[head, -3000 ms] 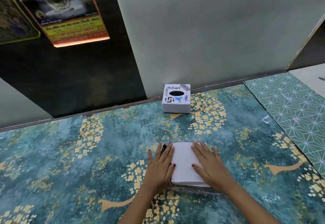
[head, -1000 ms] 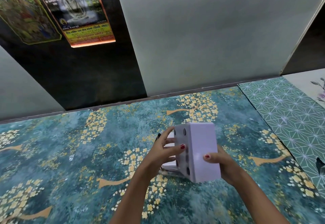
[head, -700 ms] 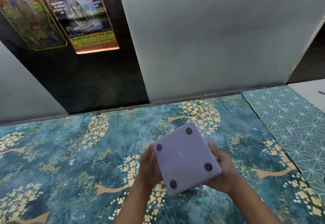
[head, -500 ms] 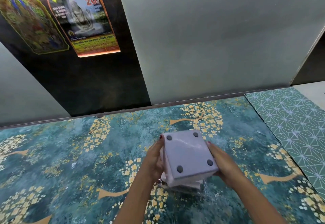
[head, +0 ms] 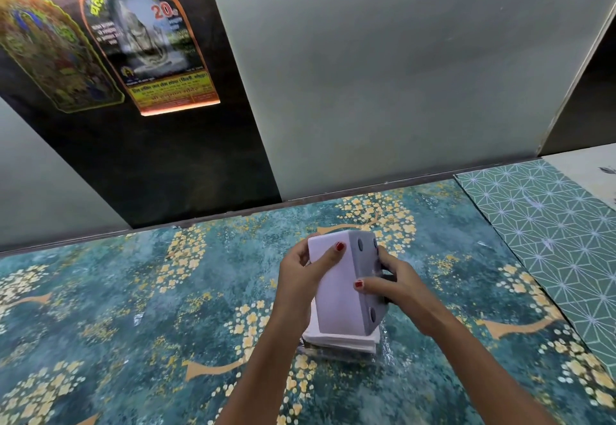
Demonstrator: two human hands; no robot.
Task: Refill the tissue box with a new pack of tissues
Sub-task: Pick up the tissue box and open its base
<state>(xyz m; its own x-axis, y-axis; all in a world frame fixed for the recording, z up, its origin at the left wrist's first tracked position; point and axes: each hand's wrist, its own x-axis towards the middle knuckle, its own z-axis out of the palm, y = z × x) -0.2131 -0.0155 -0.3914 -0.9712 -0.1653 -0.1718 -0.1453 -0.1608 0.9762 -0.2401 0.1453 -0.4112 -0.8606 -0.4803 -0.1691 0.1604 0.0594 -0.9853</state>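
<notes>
A white tissue box (head: pixel 336 288) is held up over the table, tipped on its side, so its grey base with dark round feet faces right. My left hand (head: pixel 301 278) grips its left side, thumb across the white face. My right hand (head: pixel 393 286) holds the base side, thumb on the box's edge. Directly under the box a white stack of tissues (head: pixel 343 339) lies on its clear plastic wrap (head: pixel 383 353). The box's opening is hidden.
The table wears a teal cloth (head: pixel 140 308) with yellow flowers. A green geometric mat (head: pixel 546 234) lies at the right. A grey wall panel (head: pixel 383 74) and a dark panel with posters (head: pixel 146 41) rise right behind the table.
The box was fetched from the back of the table and lifted above the tissue stack. In the last second it turned from base-up to its side, base now facing right.
</notes>
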